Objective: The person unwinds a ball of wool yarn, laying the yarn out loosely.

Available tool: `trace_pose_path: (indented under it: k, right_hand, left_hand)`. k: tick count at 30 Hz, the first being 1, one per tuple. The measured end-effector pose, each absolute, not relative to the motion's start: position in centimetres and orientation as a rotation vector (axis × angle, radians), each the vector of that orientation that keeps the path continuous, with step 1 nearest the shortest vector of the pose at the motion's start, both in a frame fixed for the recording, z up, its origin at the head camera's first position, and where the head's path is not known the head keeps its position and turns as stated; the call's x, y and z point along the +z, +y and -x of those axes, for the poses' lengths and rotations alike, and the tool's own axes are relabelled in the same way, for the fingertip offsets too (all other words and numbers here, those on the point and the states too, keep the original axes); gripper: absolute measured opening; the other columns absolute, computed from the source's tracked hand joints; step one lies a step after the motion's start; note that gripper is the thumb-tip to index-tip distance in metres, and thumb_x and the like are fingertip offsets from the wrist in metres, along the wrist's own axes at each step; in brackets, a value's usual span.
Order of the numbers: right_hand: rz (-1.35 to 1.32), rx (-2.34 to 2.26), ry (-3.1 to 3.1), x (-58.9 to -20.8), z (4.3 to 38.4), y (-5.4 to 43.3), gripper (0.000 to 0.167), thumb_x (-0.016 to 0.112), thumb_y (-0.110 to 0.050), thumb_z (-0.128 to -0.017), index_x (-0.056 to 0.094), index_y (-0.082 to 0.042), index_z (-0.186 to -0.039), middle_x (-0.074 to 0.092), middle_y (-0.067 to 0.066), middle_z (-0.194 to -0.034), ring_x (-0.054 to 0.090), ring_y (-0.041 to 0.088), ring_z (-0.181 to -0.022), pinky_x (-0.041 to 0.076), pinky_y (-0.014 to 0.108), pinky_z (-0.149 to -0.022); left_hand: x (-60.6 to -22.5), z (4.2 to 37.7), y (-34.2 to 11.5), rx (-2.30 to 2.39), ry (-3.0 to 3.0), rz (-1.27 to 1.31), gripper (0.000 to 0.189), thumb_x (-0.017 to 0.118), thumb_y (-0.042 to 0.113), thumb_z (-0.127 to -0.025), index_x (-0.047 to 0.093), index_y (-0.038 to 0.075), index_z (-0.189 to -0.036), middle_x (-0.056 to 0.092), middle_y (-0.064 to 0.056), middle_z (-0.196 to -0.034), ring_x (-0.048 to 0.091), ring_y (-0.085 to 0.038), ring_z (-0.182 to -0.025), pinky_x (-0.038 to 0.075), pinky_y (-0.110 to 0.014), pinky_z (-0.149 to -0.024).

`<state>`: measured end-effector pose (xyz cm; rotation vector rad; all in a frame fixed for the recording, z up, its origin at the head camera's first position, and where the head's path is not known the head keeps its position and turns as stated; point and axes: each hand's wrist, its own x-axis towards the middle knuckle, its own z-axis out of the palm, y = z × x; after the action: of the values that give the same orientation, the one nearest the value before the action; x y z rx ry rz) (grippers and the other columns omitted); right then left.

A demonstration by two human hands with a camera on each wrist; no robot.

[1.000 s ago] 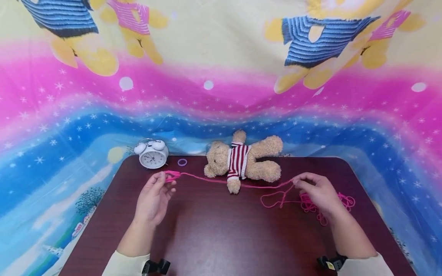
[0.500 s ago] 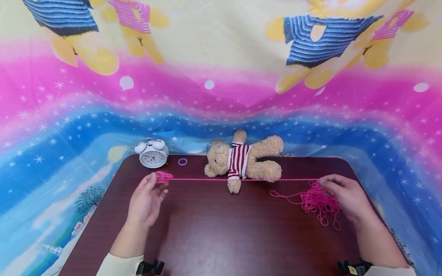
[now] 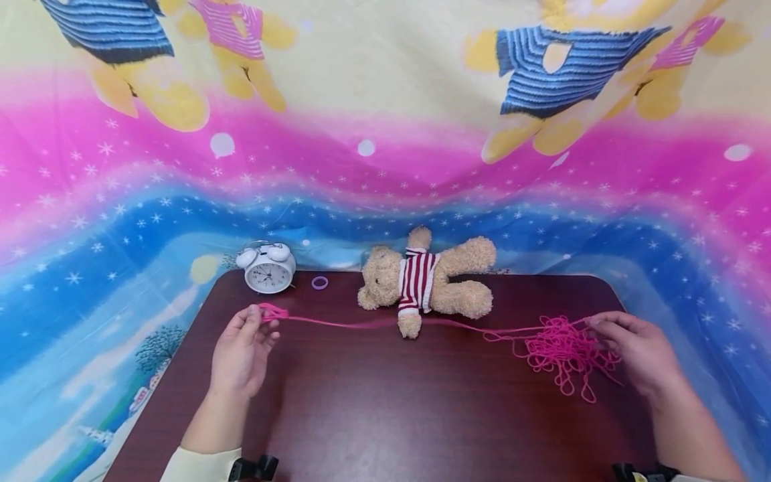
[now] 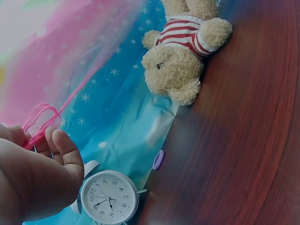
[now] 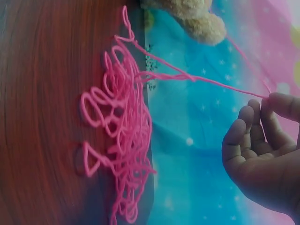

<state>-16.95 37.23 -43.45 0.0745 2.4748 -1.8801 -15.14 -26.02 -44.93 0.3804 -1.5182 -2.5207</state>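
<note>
A small looped bundle of pink yarn (image 3: 274, 312) is pinched between the thumb and fingers of my left hand (image 3: 239, 351), above the table's left side. From it a slightly slack strand (image 3: 352, 326) runs across to my right hand (image 3: 641, 351), whose thumb and index finger pinch the yarn; the other fingers are loosely bent in the right wrist view. Below and left of the right hand lies a tangled heap of the same pink yarn (image 5: 129, 122) on the table. The strand passes in front of a teddy bear (image 3: 415, 284) in a red-and-white striped sweater, lying on its back.
A white twin-bell alarm clock (image 3: 268, 271) stands at the table's back left corner. A purple ring (image 3: 320, 282) lies beside it. The dark wood table (image 3: 385, 408) meets a printed cloth backdrop (image 3: 361, 181) behind and at the sides.
Both hands have moved apart, the right one farther to the right. The strand between them was pulled straight half a second ago and now sags a little. More of the heap is uncovered.
</note>
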Motion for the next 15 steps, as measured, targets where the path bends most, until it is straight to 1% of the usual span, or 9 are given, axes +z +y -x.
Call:
trace_pose_path:
  k: [4, 6, 10, 15]
  right_hand:
    - [-0.043, -2.077, 2.322, -43.4, 16.8, 38.2, 0.017, 0.065, -0.016, -0.104, 0.075, -0.004, -0.111, 0.076, -0.01, -0.103, 0.071, 0.005, -0.091, 0.056, 0.017, -0.081]
    - [-0.05, -2.132, 2.273, -43.4, 16.7, 38.7, 0.016, 0.065, -0.014, -0.104, 0.075, -0.003, -0.11, 0.077, -0.008, -0.102, 0.072, 0.006, -0.091, 0.056, 0.017, -0.081]
    - [-0.12, -2.116, 2.286, -43.5, 16.5, 39.8, 0.015, 0.066, -0.017, -0.104, 0.077, -0.008, -0.109, 0.077, -0.009, -0.1, 0.073, 0.004, -0.09, 0.055, 0.015, -0.08]
    - [-0.212, -2.117, 2.286, -44.1, 16.2, 41.3, 0.013, 0.068, -0.018, -0.103, 0.08, -0.012, -0.105, 0.078, -0.007, -0.095, 0.074, 0.006, -0.086, 0.058, 0.019, -0.074]
  left_hand:
    - [-44.9, 15.0, -26.8, -2.551, -1.49, -0.358, 0.025, 0.06, 0.037, -0.103, 0.059, 0.015, -0.116, 0.07, 0.004, -0.102, 0.064, -0.011, -0.095, 0.054, -0.025, -0.083]
    - [-44.8, 14.9, -27.1, -2.572, -1.477, -0.353, 0.025, 0.059, 0.038, -0.104, 0.059, 0.016, -0.116, 0.07, 0.004, -0.103, 0.064, -0.011, -0.096, 0.053, -0.025, -0.084]
    - [-44.7, 14.8, -27.8, -2.598, -1.457, -0.371, 0.022, 0.058, 0.037, -0.105, 0.058, 0.018, -0.115, 0.068, 0.006, -0.103, 0.063, -0.011, -0.097, 0.051, -0.026, -0.086]
    - [-44.6, 14.7, -28.3, -2.6, -1.446, -0.414, 0.024, 0.061, 0.035, -0.105, 0.058, 0.018, -0.121, 0.069, 0.006, -0.104, 0.064, -0.012, -0.098, 0.052, -0.026, -0.086]
